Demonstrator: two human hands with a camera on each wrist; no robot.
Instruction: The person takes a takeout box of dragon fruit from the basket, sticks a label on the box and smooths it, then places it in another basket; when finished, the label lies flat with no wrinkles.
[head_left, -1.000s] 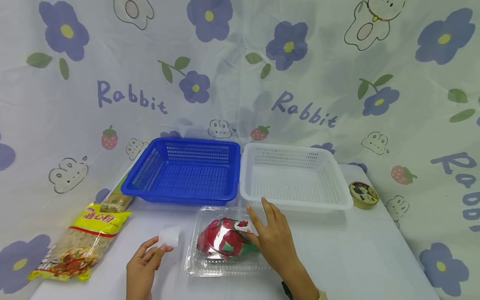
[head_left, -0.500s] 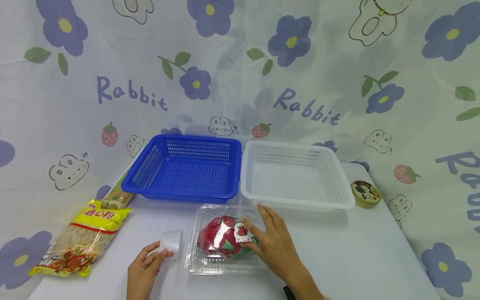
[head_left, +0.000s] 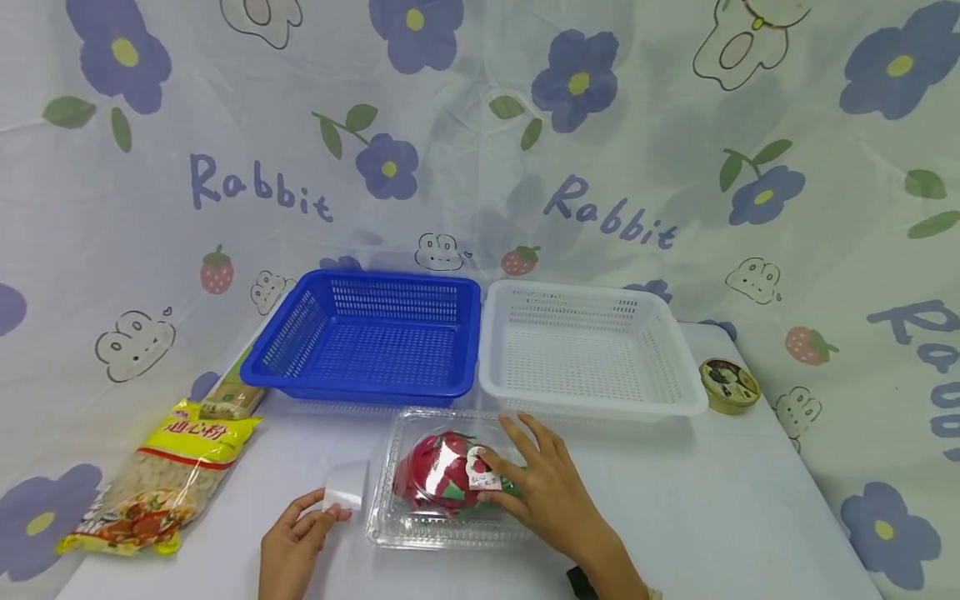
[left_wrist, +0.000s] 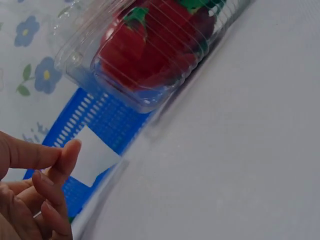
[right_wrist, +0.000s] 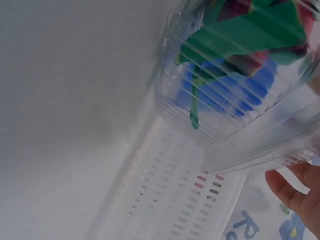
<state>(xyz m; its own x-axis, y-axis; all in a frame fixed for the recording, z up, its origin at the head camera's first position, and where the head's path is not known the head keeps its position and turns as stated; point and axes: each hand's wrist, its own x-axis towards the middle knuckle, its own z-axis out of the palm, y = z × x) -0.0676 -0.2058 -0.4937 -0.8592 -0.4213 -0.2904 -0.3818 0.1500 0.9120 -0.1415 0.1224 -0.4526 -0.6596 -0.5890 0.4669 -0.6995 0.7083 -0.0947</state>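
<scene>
The left basket (head_left: 390,358) and right basket (head_left: 577,367) stand behind the container (head_left: 427,535), the bag (head_left: 165,487) leftmost, the tub (head_left: 730,386) rightmost.

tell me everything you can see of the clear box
The box looks like thin, see-through plastic, rectangular, with ribbed walls, a flat rim and glare on top. Its lid seems closed over a red fruit with green parts. It lies flat on the white table, nearer the person than the blue basket and white basket. A small printed sticker is on top, with fingers of the right hand at it.
</scene>
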